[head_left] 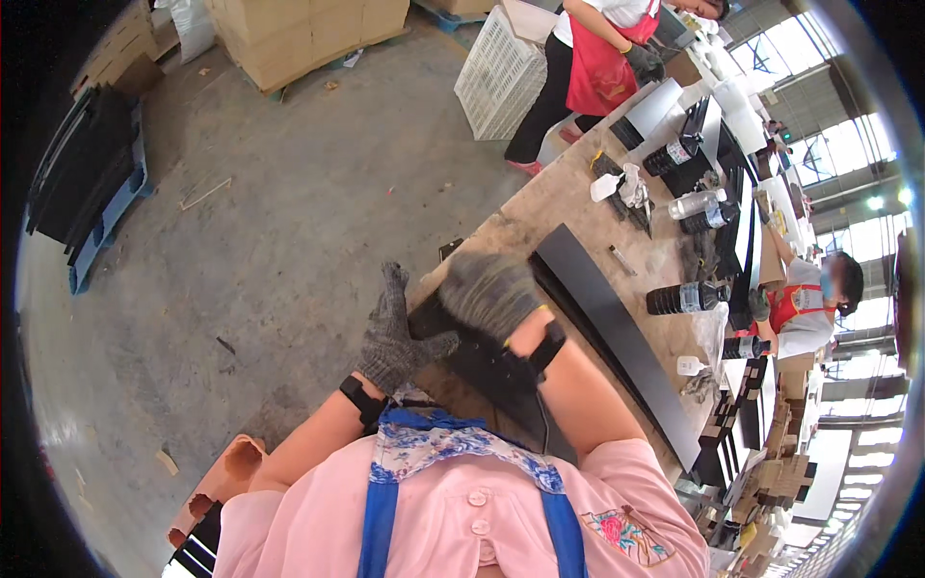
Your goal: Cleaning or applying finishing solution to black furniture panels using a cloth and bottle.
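1. Slipping is, I think, the first danger: the black panel point(487, 371) lies at the left edge of the work table point(525, 207), near the person's body, and a push toward the left could bring it over this edge, down to the floor point(289, 193).

2. The left hand point(400, 328) is spread, with its thumb pointing right, at the left border of the panel. Whether the thumb presses on it, I cannot tell. If it does not, the panel would have little support from this side.

3. The right hand point(491, 297) is over the far part of the panel, its back toward the camera and rather blurred. Its fingertips are hidden, so I cannot tell if they pinch something or lie flat. Too strong or uneven pressure there could, in my judgement, turn the panel or mark its dark surface.

4. A long black board point(617, 337) lies just to the right. If the right forearm swings that way, the black wristband point(549, 349) could knock the board and leave a scratch.

5. A thin dark cord point(545, 414) is near this wristband; it could catch on the panel's edge.

6. Farther right stands a dark bottle point(670, 300). If the board is pushed against it, the bottle might tip over.
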Demonstrator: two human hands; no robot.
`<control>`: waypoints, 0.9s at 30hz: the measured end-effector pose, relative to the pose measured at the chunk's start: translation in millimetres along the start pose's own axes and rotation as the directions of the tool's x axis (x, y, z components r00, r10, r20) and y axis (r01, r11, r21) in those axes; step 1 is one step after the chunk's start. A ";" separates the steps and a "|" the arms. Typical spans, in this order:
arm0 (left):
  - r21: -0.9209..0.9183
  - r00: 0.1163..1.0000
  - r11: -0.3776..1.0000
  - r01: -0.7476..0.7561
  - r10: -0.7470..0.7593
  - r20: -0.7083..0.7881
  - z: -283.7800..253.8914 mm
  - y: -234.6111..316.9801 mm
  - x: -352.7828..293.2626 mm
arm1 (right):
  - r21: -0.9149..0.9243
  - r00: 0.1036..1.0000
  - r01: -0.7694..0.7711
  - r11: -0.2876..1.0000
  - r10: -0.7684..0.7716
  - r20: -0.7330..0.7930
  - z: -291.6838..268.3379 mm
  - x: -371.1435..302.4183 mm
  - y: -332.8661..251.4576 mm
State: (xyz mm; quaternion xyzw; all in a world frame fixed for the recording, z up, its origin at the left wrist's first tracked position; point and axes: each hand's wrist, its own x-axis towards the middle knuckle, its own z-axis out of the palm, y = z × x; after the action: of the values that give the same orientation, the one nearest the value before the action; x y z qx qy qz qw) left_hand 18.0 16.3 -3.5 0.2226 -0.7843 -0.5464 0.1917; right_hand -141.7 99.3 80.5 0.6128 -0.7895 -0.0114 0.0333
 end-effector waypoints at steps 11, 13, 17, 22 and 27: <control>0.052 0.999 0.997 -0.051 0.052 -0.011 0.7 -5.9 -3.1 | 0.371 0.938 -0.265 0.890 0.148 0.315 -22.6 1.8 41.8; 0.070 0.997 0.995 -0.074 0.071 0.035 1.2 -6.1 -3.6 | 0.384 0.932 -0.318 0.867 0.210 0.296 -17.3 1.3 27.8; 0.042 0.993 0.993 -0.113 0.115 -0.036 9.3 -12.6 0.4 | 0.259 0.967 -0.211 0.943 0.163 0.195 8.5 -1.3 34.0; -0.201 0.999 0.978 -0.045 0.043 -0.015 11.5 -12.8 -0.6 | 0.175 0.957 -0.145 0.974 0.093 0.274 13.6 -36.6 51.2; -0.037 1.000 0.999 -0.007 0.007 -0.019 1.6 -12.5 -1.1 | 0.113 0.863 -0.434 0.894 0.377 0.336 -22.4 -137.6 40.8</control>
State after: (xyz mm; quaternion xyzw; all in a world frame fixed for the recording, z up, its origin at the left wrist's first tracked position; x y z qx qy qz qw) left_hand 19.8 14.4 -15.9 0.2214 -0.7730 -0.5580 0.2052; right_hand -145.7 243.2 100.0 0.4236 -0.8939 -0.0253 -0.1444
